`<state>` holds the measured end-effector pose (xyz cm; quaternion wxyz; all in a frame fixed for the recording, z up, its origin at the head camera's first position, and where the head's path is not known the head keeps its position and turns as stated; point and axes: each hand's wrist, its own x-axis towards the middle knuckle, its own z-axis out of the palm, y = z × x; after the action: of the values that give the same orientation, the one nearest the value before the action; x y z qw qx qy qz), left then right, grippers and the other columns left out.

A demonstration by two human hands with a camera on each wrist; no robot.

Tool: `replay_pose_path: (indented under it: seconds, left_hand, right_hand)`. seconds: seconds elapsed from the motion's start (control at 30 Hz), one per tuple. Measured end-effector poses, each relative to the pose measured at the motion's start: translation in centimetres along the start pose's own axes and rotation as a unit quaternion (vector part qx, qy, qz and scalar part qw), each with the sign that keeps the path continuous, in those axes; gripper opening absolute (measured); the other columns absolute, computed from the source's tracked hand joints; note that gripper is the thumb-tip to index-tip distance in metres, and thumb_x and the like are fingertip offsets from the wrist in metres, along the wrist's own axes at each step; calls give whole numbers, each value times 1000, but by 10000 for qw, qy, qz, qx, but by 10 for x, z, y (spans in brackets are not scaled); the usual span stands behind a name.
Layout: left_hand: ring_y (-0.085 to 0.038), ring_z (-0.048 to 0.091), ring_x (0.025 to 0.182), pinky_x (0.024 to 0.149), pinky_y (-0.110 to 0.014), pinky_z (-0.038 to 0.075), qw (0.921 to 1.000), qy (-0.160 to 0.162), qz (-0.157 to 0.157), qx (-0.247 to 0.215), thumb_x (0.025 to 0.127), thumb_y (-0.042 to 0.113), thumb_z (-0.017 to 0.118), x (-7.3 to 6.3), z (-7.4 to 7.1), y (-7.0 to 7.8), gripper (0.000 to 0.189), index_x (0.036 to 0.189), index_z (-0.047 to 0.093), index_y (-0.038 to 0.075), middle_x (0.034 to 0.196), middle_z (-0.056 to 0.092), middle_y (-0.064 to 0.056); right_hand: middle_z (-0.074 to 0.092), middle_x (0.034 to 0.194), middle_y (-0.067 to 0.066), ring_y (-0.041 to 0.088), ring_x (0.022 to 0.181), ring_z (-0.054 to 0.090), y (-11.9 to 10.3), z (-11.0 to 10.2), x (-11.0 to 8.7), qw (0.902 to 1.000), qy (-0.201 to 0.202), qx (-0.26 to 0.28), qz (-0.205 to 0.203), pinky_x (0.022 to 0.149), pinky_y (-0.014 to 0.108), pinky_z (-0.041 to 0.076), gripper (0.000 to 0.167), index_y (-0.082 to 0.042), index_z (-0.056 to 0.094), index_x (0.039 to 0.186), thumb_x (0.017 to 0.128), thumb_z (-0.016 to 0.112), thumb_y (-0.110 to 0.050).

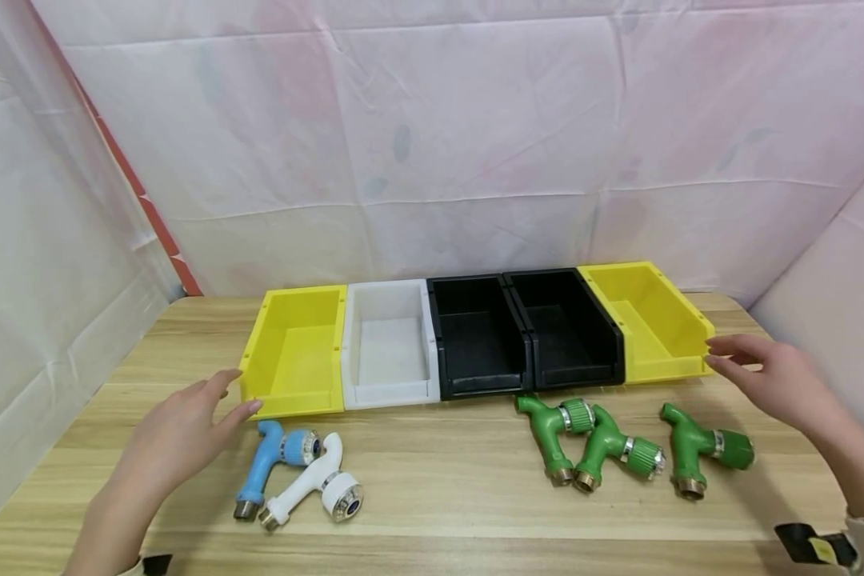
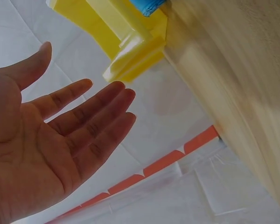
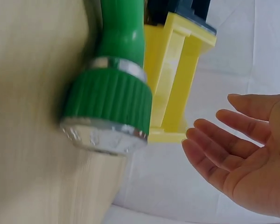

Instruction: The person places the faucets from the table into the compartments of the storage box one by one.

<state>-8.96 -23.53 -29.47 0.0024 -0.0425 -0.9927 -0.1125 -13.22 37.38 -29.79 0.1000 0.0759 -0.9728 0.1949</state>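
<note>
Hovering at opposite ends of the row, both hands are holding nothing. The left hand [image 1: 176,438] is spreading its thumb and fingers beside the front left corner of the left yellow bin [image 1: 298,352]; the right hand [image 1: 781,380] is lying with loosely bent fingers at the front right corner of the right yellow bin [image 1: 641,320]. Whether fingertips are touching plastic, I cannot tell. Between these bins, a white bin [image 1: 392,352] and two black bins [image 1: 478,344] are standing side by side on the wood-grain table [image 1: 439,480]. The yellow bins are looking light, stiff and rather slick, probably hard to break but easy to skid. Their outer side walls and front lips are likely offering the best hold. In front, a blue tap [image 1: 262,464], a white tap [image 1: 310,480] and three green taps [image 1: 547,432] are lying, seemingly heavier, best gripped round the body.
</note>
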Motion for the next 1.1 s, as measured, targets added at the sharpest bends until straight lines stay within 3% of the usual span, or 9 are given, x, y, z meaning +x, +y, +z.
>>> replay_pose_path:
  seconds: [0.17, 0.37, 0.43, 0.73, 0.9, 1.1]
  left_hand:
    - [-46, 55, 92, 70, -58, 45, 9999, 66, 9, -102, 87, 44, 58, -4, 1, -2, 64, 125, 46, -7, 111, 55, -30]
    - [-46, 55, 92, 69, -58, 45, 9998, 95, -25, -198, 87, 40, 59, -6, 3, 0, 60, 124, 48, -6, 109, 57, -29]
    - [-46, 56, 92, 69, -58, 45, 9997, 86, -36, -210, 87, 41, 59, -7, 3, 3, 60, 124, 48, -6, 107, 58, -28]
    - [-41, 58, 86, 68, -54, 47, 9994, 8, -57, -335, 88, 39, 58, -10, 5, 13, 57, 121, 51, -7, 99, 62, -23]
    - [-37, 60, 83, 68, -52, 48, 9990, 0, -90, -436, 88, 37, 59, -12, 5, 16, 55, 120, 52, -7, 96, 63, -20]
    - [-31, 61, 80, 66, -47, 50, 9981, -160, -232, -553, 88, 35, 60, -14, 7, 17, 53, 118, 52, -8, 93, 64, -17]
  right_hand:
    - [54, 103, 36, 7, 69, 56, 7, -4, 11, 9973, -326, 416, 500, 51, 29, 48, 40, 15, 49, 116, 95, 50, -19]
    - [47, 112, 41, 41, 78, 60, 15, -8, 24, 9923, -539, 634, 921, 60, 47, 51, 49, 18, 41, 121, 96, 46, -23]
    - [44, 115, 42, 43, 81, 59, 21, -8, 29, 9897, -633, 736, 1054, 62, 46, 52, 51, 19, 39, 122, 96, 46, -25]
    - [46, 116, 39, 16, 75, 64, 35, -7, 44, 9781, -1225, 1144, 1237, 67, 39, 54, 56, 18, 36, 125, 97, 42, -29]
    - [55, 103, 34, 6, 68, 61, 36, -4, 49, 9757, -1091, 1376, 1312, 64, 36, 54, 53, 21, 37, 123, 97, 43, -24]
    - [63, 89, 14, 5, 64, 60, 38, -2, 52, 9759, -861, 1473, 1363, 61, 31, 55, 49, 22, 40, 120, 97, 44, -21]
